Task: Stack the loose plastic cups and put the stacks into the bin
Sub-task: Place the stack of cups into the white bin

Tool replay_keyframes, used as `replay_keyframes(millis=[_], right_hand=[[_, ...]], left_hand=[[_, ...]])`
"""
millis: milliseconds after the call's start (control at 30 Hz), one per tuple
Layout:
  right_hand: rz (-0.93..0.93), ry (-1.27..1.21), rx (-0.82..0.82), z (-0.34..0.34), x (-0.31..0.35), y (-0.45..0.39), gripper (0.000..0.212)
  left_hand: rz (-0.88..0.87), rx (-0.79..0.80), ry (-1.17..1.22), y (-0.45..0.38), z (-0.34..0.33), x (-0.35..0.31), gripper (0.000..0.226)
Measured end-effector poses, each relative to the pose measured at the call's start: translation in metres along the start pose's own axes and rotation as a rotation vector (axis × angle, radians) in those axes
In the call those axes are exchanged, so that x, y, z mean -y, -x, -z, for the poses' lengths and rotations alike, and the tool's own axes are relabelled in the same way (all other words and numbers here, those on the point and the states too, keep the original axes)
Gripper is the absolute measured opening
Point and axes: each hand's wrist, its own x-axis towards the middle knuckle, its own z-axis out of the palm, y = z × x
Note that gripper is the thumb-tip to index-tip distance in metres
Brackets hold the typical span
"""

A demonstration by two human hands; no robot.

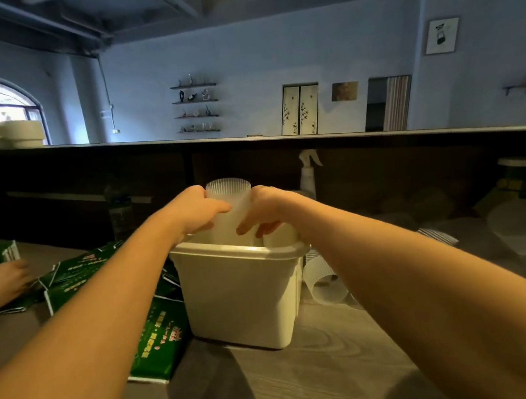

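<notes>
A: What does the head view show of the cups?
B: A stack of ribbed, translucent plastic cups [228,213] stands upright, its lower part inside the cream plastic bin [240,297], its top above the rim.
A: And the hands?
B: The left hand [196,212] grips the stack from the left with curled fingers; the right hand [264,210] holds it from the right, fingers bent round it.
A: Anything else in the bin?
B: Another cup stack [280,235] shows just under the right hand.
A: Around it?
B: The bin sits on a wood-grain surface [308,374]. A loose ribbed cup [325,285] lies on its side just right of the bin; green packets [160,342] lie to the left.
</notes>
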Motion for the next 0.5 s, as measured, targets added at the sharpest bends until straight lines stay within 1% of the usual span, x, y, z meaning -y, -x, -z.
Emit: replay_keyframes(millis=[133, 233, 333, 367, 433, 500], right_hand=[[-0.048, -0.112, 0.072, -0.005, -0.005, -0.011, 0.055], [-0.051, -0.188, 0.072, -0.004, -0.008, -0.016, 0.052], [-0.053, -0.195, 0.084, -0.004, -0.010, -0.020, 0.050], [-0.054, -0.192, 0.098, -0.005, -0.011, -0.020, 0.049], [-0.057, -0.191, 0.125, -0.005, -0.013, -0.019, 0.049], [-0.055, -0.196, 0.144, -0.004, -0.014, -0.017, 0.054]], left_hand=[[0.058, 0.069, -0.150, -0.011, -0.002, 0.004, 0.027], [0.074, 0.093, -0.145, -0.019, -0.001, 0.007, 0.031], [0.090, 0.119, -0.147, -0.023, -0.003, 0.007, 0.037], [0.095, 0.134, -0.163, -0.023, -0.004, 0.008, 0.043], [0.107, 0.164, -0.211, -0.022, -0.006, 0.008, 0.066], [0.101, 0.177, -0.278, -0.022, -0.006, 0.007, 0.082]])
